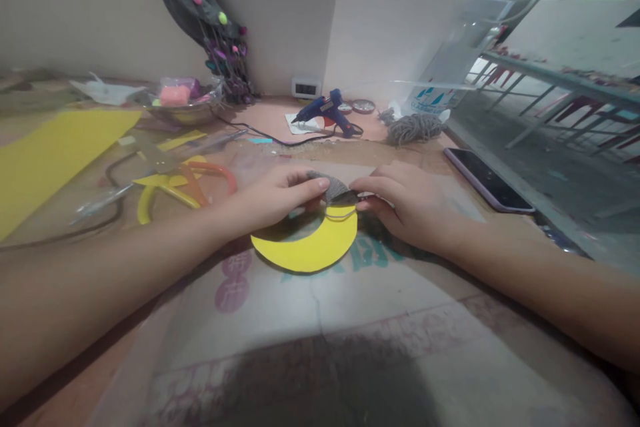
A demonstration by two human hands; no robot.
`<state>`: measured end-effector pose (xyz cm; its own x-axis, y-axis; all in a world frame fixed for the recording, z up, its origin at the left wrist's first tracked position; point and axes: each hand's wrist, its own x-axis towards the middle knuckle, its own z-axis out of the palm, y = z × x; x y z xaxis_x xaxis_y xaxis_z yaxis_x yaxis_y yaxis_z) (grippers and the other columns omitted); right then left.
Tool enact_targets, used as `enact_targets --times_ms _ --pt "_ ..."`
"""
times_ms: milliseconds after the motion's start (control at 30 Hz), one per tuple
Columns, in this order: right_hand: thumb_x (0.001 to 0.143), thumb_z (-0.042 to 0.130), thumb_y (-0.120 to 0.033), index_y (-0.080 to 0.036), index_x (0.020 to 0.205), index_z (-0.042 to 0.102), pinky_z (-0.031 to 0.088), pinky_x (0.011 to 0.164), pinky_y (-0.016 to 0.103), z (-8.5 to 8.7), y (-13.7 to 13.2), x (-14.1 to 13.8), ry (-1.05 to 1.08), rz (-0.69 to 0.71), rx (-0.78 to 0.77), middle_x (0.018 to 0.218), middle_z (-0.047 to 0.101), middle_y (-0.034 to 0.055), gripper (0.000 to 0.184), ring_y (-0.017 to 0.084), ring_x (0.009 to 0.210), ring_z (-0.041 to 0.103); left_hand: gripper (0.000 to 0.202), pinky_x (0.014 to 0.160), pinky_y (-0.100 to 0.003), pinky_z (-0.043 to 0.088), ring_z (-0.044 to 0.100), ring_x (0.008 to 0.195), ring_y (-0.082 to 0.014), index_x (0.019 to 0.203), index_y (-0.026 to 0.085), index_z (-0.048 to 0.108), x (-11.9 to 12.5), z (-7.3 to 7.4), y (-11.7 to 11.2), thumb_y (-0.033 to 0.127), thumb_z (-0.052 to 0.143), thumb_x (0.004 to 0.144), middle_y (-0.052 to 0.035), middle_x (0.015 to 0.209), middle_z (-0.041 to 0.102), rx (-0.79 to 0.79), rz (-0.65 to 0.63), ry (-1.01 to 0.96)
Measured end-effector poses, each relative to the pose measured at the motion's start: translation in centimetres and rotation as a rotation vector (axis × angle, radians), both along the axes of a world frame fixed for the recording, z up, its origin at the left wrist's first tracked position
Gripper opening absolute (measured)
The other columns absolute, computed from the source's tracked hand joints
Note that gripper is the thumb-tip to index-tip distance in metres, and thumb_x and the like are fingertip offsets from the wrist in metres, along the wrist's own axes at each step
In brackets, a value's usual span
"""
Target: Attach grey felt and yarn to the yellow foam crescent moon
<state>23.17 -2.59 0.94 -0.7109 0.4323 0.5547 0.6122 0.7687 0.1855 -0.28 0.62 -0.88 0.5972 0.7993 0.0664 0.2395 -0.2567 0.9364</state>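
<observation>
A yellow crescent moon cutout (310,247) is held just above the plastic-covered table. Grey yarn (336,188) is wrapped around its upper tip, and a loose strand loops across the yellow below the wrap. My left hand (295,193) pinches the wrapped tip between thumb and fingers. At the tip's right edge, the thumb and fingers of my right hand (387,197) close on the grey yarn. The lower part of the crescent is bare yellow.
A blue glue gun (327,110) rests at the back, near a grey yarn bundle (415,128). Orange-and-yellow-handled scissors (185,183) and yellow sheet (55,153) lie left. A phone (487,180) lies right. A pompom-studded grey crescent (200,7) leans on the wall.
</observation>
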Motion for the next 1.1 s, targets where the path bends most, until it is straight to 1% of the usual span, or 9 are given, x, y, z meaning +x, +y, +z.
enact_targets --times_ms 267,467,667,800,967,1100 --pt "0.097 0.047 -0.033 -0.014 0.096 0.065 0.040 0.062 0.029 0.04 -0.02 -0.25 -0.022 0.017 0.022 0.075 0.067 0.0066 0.027 0.018 0.067 0.053 0.033 0.055 -0.021 0.040 0.051 0.058 -0.0100 0.073 0.016 0.060 0.03 0.00 -0.06 0.044 0.053 0.088 0.0012 0.065 0.058 0.008 -0.011 -0.009" --pt "0.097 0.046 -0.034 -0.015 0.095 0.064 0.039 0.062 0.029 0.00 -0.02 -0.24 -0.032 0.009 0.000 0.075 0.067 0.0060 0.026 0.018 0.068 0.054 0.033 0.054 -0.021 0.038 0.050 0.057 -0.0100 0.071 0.016 0.058 0.11 0.01 -0.09 0.044 0.053 0.089 0.0015 0.064 0.056 0.015 -0.020 -0.007" --pt "0.097 0.048 -0.034 -0.014 0.093 0.065 0.038 0.062 0.029 -0.14 0.12 -0.24 -0.031 0.027 0.013 0.074 0.067 0.0056 0.026 0.017 0.066 0.053 0.031 0.055 -0.021 0.039 0.050 0.059 -0.0099 0.074 0.016 0.059 0.09 0.04 -0.15 0.043 0.053 0.089 0.0016 0.066 0.057 0.015 -0.021 0.003" --pt "0.098 0.045 -0.034 -0.014 0.094 0.065 0.038 0.061 0.029 -0.19 0.12 -0.13 -0.003 0.023 -0.008 0.074 0.067 0.0058 0.028 0.017 0.066 0.054 0.033 0.055 -0.021 0.038 0.050 0.059 -0.0096 0.072 0.016 0.057 0.07 0.03 -0.17 0.044 0.051 0.090 0.0017 0.066 0.056 0.044 -0.024 0.021" --pt "0.098 0.043 -0.036 -0.014 0.102 0.063 0.040 0.063 0.030 -0.22 0.11 0.27 0.124 -0.019 -0.085 0.080 0.065 0.0075 0.030 0.019 0.072 0.057 0.035 0.054 -0.021 0.038 0.050 0.058 -0.0098 0.073 0.016 0.057 0.05 0.01 -0.13 0.045 0.050 0.090 0.0012 0.066 0.056 0.037 -0.014 0.025" --pt "0.097 0.044 -0.035 -0.013 0.102 0.063 0.041 0.064 0.031 -0.17 0.11 0.43 0.131 -0.007 -0.091 0.080 0.064 0.0083 0.030 0.020 0.072 0.057 0.034 0.054 -0.021 0.038 0.050 0.058 -0.0098 0.074 0.016 0.058 0.07 -0.02 -0.11 0.045 0.052 0.089 0.0015 0.065 0.057 0.045 0.008 0.002"
